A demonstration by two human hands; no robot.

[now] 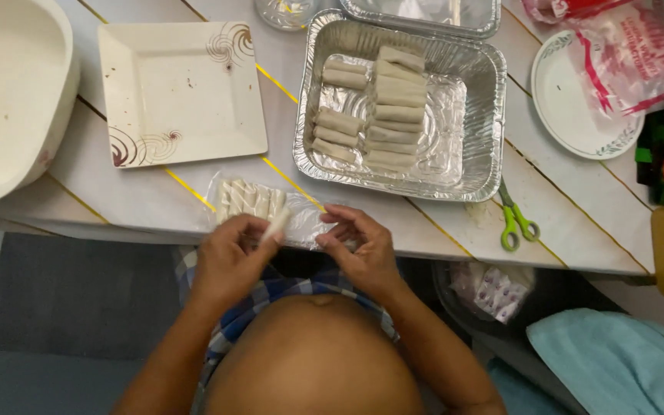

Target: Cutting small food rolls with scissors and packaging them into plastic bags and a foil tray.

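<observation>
A clear plastic packet (301,219) of pale uncooked rolls (244,198) lies at the near edge of the white table. My left hand (232,257) pinches one pale roll (276,224) between its fingertips, just over the packet. My right hand (359,250) grips the packet's right end. Behind them stands a foil tray (479,123) holding several rolled pastries (397,104) laid in two rows.
A square white plate (182,92) with brown swirls and a large cream basin (9,92) sit at the left. Green-handled scissors (515,219) lie right of the foil tray. A round plate (570,107) and a red-printed bag (632,54) are at the back right.
</observation>
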